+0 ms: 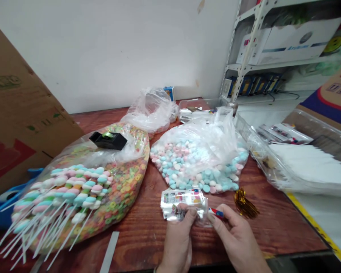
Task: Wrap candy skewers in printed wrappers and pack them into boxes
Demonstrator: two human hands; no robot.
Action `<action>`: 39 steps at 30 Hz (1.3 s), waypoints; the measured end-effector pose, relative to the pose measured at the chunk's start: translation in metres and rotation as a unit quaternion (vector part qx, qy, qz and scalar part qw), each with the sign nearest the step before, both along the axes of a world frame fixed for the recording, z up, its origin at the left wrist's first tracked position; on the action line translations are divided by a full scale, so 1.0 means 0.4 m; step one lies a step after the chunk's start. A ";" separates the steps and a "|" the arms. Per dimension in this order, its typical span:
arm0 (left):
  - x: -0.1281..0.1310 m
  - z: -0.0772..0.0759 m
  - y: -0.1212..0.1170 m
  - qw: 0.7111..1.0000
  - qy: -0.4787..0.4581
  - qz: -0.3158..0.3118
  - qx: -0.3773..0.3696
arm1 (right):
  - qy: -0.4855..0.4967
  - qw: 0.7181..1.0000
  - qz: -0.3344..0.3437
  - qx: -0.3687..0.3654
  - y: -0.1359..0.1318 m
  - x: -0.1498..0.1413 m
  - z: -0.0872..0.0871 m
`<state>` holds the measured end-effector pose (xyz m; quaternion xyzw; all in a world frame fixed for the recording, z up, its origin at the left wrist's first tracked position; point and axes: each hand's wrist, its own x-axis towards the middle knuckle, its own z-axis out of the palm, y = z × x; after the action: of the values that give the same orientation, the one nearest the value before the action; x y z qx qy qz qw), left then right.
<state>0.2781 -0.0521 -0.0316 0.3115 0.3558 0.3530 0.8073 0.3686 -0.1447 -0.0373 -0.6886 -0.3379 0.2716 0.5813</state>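
Observation:
My left hand [178, 237] is closed on a stack of small printed plastic bags [182, 201], thumb on top, above the wooden table [147, 235]. My right hand [235, 237] pinches the right end of the same stack, where a red and blue edge shows. Just beyond the hands lies a clear bag of pastel pink, blue and white candies [199, 163]. To the left a big clear bag of coloured ring candy [122, 182] has marshmallow skewers [65, 197] lying on it.
A black tape dispenser [108, 139] sits on the ring candy bag. Gold twist ties [245, 206] lie right of my hands. A clear tray with white sheets [307, 167] stands at the right, cardboard [17, 106] at the left, a metal shelf [255, 41] behind.

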 end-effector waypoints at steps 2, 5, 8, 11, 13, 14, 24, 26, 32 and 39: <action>-0.002 -0.007 0.003 1.000 -0.013 -0.006 -0.022 | -0.047 0.999 -0.013 -0.022 -0.005 -0.008 -0.012; 0.000 -0.012 0.007 0.995 -0.050 0.001 -0.085 | -0.102 0.994 -0.024 -0.017 -0.014 -0.013 -0.011; 0.002 -0.017 0.017 0.986 -0.072 0.028 -0.145 | -0.167 0.984 -0.062 0.029 -0.025 -0.008 0.013; 0.001 -0.021 0.028 0.981 -0.073 0.046 -0.174 | -0.257 0.959 -0.091 0.074 -0.031 -0.007 0.036; -0.001 -0.022 0.028 0.982 -0.075 0.040 -0.166 | -0.293 0.949 -0.080 0.082 -0.029 -0.012 0.042; -0.002 -0.022 0.027 0.984 -0.076 0.033 -0.158 | -0.302 0.948 -0.066 0.079 -0.027 -0.014 0.042; -0.018 0.001 0.024 0.999 -0.052 -0.011 -0.007 | -0.302 0.951 -0.007 0.072 -0.003 -0.025 -0.002; -0.023 0.006 0.025 0.997 -0.052 -0.044 -0.031 | -0.298 0.951 -0.016 0.083 0.001 -0.031 -0.009; -0.022 -0.002 0.027 0.991 -0.053 -0.041 -0.118 | -0.302 0.949 -0.023 0.090 0.007 -0.034 -0.012; -0.027 -0.039 0.047 0.971 -0.084 -0.030 -0.221 | -0.345 0.933 0.059 0.078 0.018 -0.030 0.022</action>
<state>0.2672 -0.0333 -0.0472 0.1056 0.3460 0.2661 0.8935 0.3565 -0.1375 -0.0283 -0.6712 -0.5778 0.0231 0.4638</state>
